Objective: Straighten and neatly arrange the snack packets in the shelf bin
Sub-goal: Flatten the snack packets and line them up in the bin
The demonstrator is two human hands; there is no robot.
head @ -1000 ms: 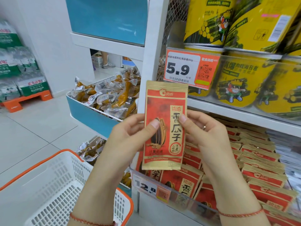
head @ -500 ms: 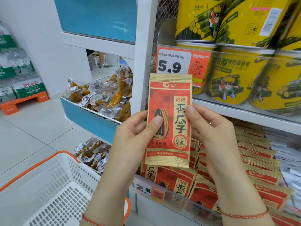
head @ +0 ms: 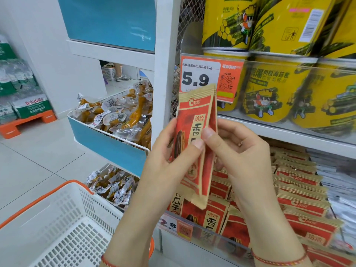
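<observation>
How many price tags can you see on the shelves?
2. One price tag reading 5.9 is on the upper shelf edge, its bottom behind the held packet. Another price tag is on the lower bin's front, partly hidden.

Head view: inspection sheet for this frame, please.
Surface: shelf bin with clear front lip and price tag.
Job's things: red snack packets in rows in the bin; held packet upright above the bin, turned partly edge-on.
Clutter: nothing seen.
Hands: left hand and right hand both pinch the held packet.
Cables: nothing seen.
Surroundings: yellow tubs on the shelf above, white basket lower left, bin of clear-wrapped snacks at left.
</observation>
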